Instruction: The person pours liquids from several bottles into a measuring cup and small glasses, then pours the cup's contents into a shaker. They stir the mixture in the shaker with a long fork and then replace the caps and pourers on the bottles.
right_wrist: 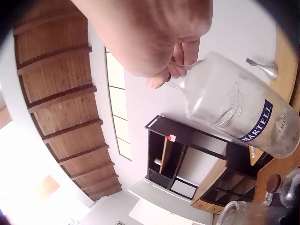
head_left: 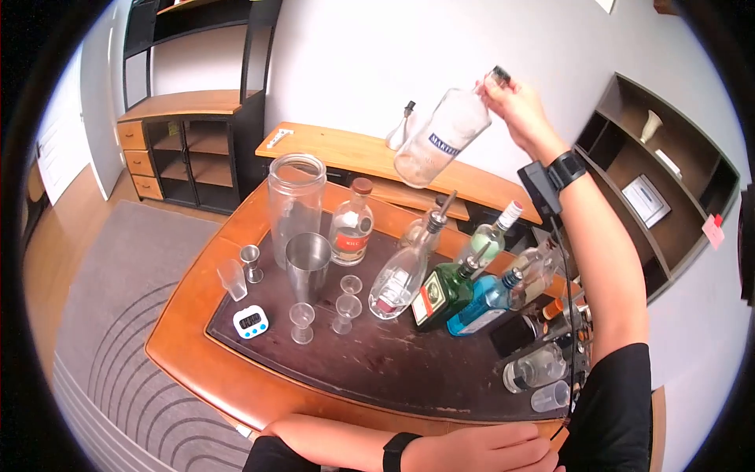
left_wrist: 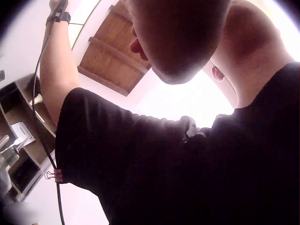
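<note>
My right hand [head_left: 511, 106] grips a clear Martell bottle [head_left: 447, 138] by its neck, raised and tilted above the back of the table; a dark cap tops it. In the right wrist view the fingers curl round the neck of the bottle [right_wrist: 234, 103], above its blue label. My left hand [head_left: 480, 448] rests at the table's front edge with relaxed fingers, holding nothing. Below the raised bottle stand a clear bottle with a metal pourer [head_left: 399, 275], a green bottle [head_left: 444, 295] and a blue bottle [head_left: 481, 305]. The left wrist view shows only the person's dark shirt [left_wrist: 164, 164] and raised right arm.
On the leather-topped table [head_left: 393, 370] stand a tall glass jar [head_left: 297, 197], metal shaker tin [head_left: 307, 267], red-labelled bottle [head_left: 351, 232], jigger [head_left: 251, 263], white timer [head_left: 251, 322] and small glasses [head_left: 302, 324]. More bottles and glasses [head_left: 535, 370] crowd the right side. A wooden ledge [head_left: 338, 157] runs behind.
</note>
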The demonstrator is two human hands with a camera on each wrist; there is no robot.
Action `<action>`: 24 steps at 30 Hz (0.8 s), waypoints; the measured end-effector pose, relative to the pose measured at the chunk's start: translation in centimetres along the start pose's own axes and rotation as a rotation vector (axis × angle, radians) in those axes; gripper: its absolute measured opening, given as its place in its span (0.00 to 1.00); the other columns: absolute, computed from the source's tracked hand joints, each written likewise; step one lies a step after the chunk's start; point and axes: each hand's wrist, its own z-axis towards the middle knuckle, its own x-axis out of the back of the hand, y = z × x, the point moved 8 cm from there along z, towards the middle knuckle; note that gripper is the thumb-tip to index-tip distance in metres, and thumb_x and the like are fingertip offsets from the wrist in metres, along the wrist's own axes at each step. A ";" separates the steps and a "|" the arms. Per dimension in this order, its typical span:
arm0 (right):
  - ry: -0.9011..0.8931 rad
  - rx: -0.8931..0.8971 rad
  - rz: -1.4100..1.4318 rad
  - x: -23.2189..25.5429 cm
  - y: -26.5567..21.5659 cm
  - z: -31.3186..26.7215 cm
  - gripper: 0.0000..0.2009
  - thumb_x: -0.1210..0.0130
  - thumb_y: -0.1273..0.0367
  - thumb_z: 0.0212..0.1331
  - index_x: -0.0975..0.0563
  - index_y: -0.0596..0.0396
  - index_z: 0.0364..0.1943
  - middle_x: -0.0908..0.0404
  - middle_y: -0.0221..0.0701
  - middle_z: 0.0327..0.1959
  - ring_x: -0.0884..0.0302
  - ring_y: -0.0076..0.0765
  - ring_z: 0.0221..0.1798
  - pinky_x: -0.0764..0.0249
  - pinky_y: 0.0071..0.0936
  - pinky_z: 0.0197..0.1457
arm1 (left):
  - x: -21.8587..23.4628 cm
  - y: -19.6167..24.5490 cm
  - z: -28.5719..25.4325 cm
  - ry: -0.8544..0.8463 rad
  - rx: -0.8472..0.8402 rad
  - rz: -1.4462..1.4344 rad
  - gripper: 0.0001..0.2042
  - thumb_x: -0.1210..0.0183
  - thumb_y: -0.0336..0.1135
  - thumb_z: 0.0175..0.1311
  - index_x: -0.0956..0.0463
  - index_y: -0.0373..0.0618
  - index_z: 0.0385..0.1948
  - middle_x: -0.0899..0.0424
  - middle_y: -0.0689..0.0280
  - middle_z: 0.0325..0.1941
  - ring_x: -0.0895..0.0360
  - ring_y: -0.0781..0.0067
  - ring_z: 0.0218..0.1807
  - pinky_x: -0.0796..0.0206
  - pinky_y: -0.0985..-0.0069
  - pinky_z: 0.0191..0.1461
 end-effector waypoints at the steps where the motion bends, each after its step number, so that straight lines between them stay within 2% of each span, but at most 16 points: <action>1: -0.029 -0.007 -0.008 -0.9 1.2 0.2 0.09 0.42 0.66 0.71 0.22 0.57 0.47 0.18 0.29 0.44 0.22 0.24 0.49 0.25 0.25 0.57 | 0.4 -0.4 -0.1 0.028 0.041 0.023 0.01 0.42 0.29 0.64 0.24 0.46 0.34 0.26 0.66 0.32 0.25 0.71 0.33 0.32 0.77 0.36; 8: -0.120 -0.101 0.023 -7.2 9.4 -0.9 0.08 0.42 0.70 0.70 0.21 0.59 0.46 0.17 0.28 0.40 0.22 0.22 0.43 0.25 0.22 0.51 | 1.2 -1.9 -0.3 0.060 0.079 0.047 0.03 0.45 0.31 0.66 0.24 0.45 0.34 0.25 0.66 0.32 0.24 0.70 0.33 0.31 0.76 0.35; 9: -0.102 -0.142 -0.049 -7.8 10.3 -1.3 0.06 0.42 0.71 0.69 0.21 0.58 0.45 0.17 0.27 0.38 0.23 0.20 0.40 0.25 0.22 0.47 | 1.2 -1.9 -0.3 0.060 0.077 0.043 0.03 0.45 0.31 0.66 0.24 0.45 0.33 0.24 0.66 0.31 0.24 0.70 0.32 0.31 0.76 0.35; 13: -0.198 -0.197 -0.189 -10.5 11.1 -3.1 0.06 0.40 0.71 0.67 0.21 0.58 0.43 0.21 0.22 0.32 0.25 0.19 0.37 0.28 0.21 0.42 | 1.2 -2.2 -0.4 0.072 0.082 0.046 0.04 0.46 0.31 0.66 0.23 0.45 0.32 0.24 0.66 0.31 0.24 0.70 0.32 0.31 0.76 0.35; 16: -0.243 -0.261 -0.239 -11.7 13.1 -3.3 0.06 0.39 0.71 0.66 0.21 0.57 0.42 0.22 0.21 0.30 0.26 0.18 0.36 0.28 0.22 0.41 | 1.3 -2.3 -0.4 0.073 0.081 0.046 0.04 0.46 0.30 0.67 0.23 0.45 0.32 0.24 0.66 0.31 0.24 0.70 0.32 0.31 0.76 0.35; 18: -0.248 -0.283 -0.289 -11.8 14.8 -3.0 0.06 0.38 0.71 0.65 0.21 0.57 0.41 0.21 0.22 0.32 0.25 0.19 0.36 0.26 0.22 0.43 | 1.2 -2.2 -0.4 0.075 0.085 0.042 0.04 0.46 0.30 0.67 0.23 0.45 0.33 0.24 0.66 0.31 0.24 0.70 0.32 0.31 0.76 0.35; 20: -0.302 -0.327 -0.333 -12.2 17.4 -2.8 0.05 0.35 0.71 0.62 0.18 0.58 0.36 0.16 0.30 0.32 0.20 0.23 0.35 0.24 0.24 0.41 | 1.3 -2.3 -0.5 0.078 0.088 0.038 0.04 0.46 0.30 0.67 0.23 0.45 0.33 0.24 0.66 0.31 0.25 0.70 0.32 0.31 0.76 0.35; 21: -0.323 -0.323 -0.356 -12.5 18.1 -2.8 0.07 0.33 0.69 0.61 0.18 0.57 0.33 0.16 0.30 0.31 0.21 0.24 0.34 0.25 0.26 0.39 | 1.3 -2.3 -0.4 0.075 0.085 0.038 0.04 0.46 0.30 0.67 0.23 0.45 0.33 0.24 0.66 0.31 0.25 0.70 0.32 0.31 0.76 0.36; 24: -0.343 -0.312 -0.388 -12.7 18.6 -3.4 0.08 0.32 0.67 0.60 0.18 0.56 0.34 0.16 0.30 0.31 0.21 0.26 0.35 0.25 0.29 0.40 | 1.3 -2.2 -0.4 0.071 0.080 0.042 0.04 0.46 0.30 0.66 0.23 0.45 0.33 0.24 0.66 0.31 0.25 0.70 0.32 0.31 0.76 0.36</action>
